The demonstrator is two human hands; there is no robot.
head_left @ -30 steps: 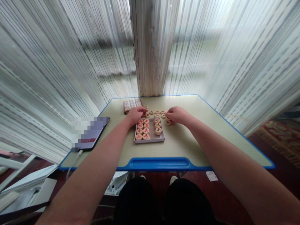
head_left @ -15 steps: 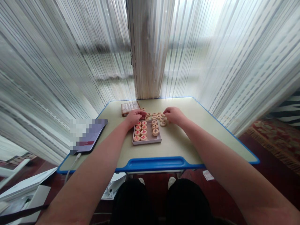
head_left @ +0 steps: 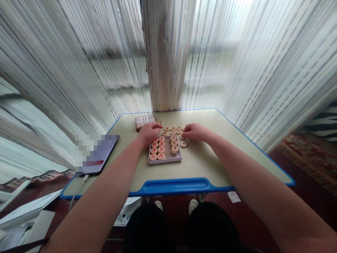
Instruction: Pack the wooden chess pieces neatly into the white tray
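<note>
Wooden game discs are lying loose beside a tray on the desk. Both hands, left and right, are resting curled over them; whether either is gripping one I cannot tell.

Round pale wooden game pieces bearing red characters fill a shallow grey tray, while others marked in black lie on a beige tabletop trimmed in bright blue. White sheer striped curtains hang behind; a red patterned rug edges the dark floor.
</note>
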